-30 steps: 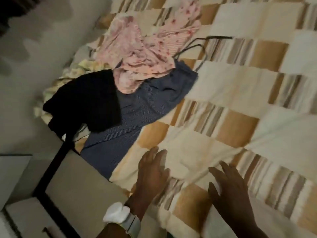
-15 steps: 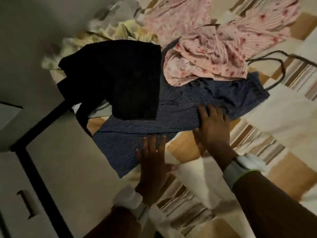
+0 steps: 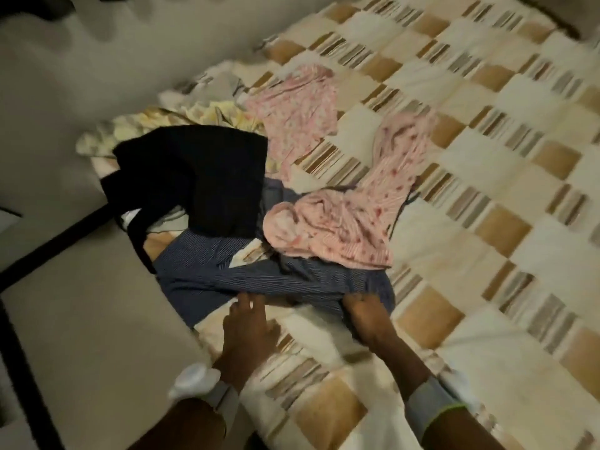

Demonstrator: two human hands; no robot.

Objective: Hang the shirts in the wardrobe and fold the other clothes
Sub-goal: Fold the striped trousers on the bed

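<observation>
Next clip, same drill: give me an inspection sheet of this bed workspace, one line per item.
Surface: patchwork quilt in cream, tan and striped squares, rumpled near the hands.
Job's things: navy pinstriped garment at the near edge; black garment and pink floral garment lie over it; second pink floral piece farther back.
Clutter: pale yellow floral cloth bunched by the wall.
Grippers: left hand fingers touch the navy garment's edge; right hand grips its hem.
Cables: thin dark cord beside the pink garment.
Surroundings: pale wall, blurred.
</observation>
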